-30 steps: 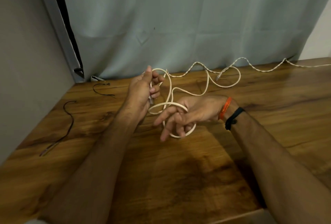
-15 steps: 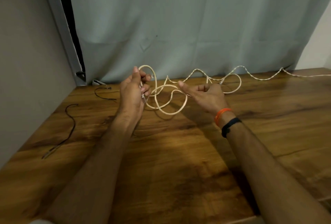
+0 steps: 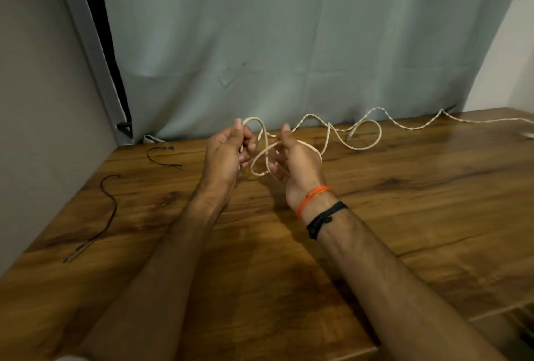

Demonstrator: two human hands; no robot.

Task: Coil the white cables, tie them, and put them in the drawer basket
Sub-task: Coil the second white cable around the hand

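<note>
Coiling the white cable [image 3: 362, 147]: our left hand [image 3: 224, 155] is pinching the gathered loops, our right hand [image 3: 294, 158], back from reaching right, is laying 1 more loop over its fingers. Most cable is trailing far right on the table [image 3: 404, 216], uncoiled.

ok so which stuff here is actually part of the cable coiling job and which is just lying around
Part of the job:
- white cable, partly looped, the rest trailing along the table
- left hand, gripping the loops
- right hand, with a loop around it

Just lying about:
- two thin black cords on the wooden table
- grey curtain behind

No drawer basket is in view.
</note>
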